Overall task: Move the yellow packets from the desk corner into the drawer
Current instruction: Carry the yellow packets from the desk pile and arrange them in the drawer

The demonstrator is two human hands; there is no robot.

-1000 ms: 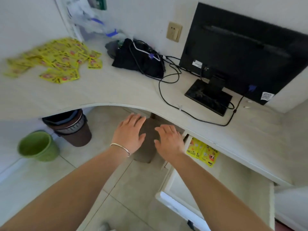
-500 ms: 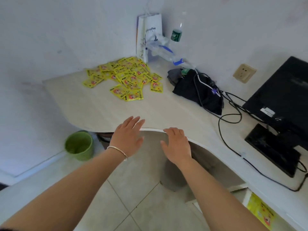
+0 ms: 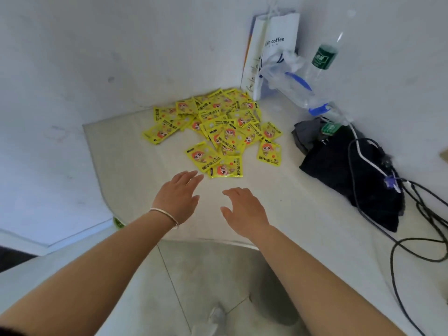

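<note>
Reaching over the desk (image 3: 278, 190), we hold both hands palm down above its pale top, empty and not yet on anything. Our left hand (image 3: 178, 198), with a thin bracelet (image 3: 164, 215) at the wrist, has its fingers straight and lightly spread, the tips just short of the closest packet. Our right hand (image 3: 243, 210) sits a little further back, fingers relaxed and slightly bent, thumb out to the side.

The yellow packets (image 3: 218, 127) lie in a loose, overlapping heap in the far corner where the two walls meet, with a few strays nearer us. They are flat and slippery-looking, so we judge that two wide hands suit them better than a pinch: we can rake a bunch together and lift it between the palms.

To the right of the heap stand a white paper bag (image 3: 274, 52), a crumpled plastic bag (image 3: 283, 73) and a water bottle (image 3: 324, 59); a black bag (image 3: 351, 170) with cables (image 3: 424, 214) lies closer along the right wall. The drawer is out of view, so we cannot say how it stands. Most of the packets look yet to be moved.
</note>
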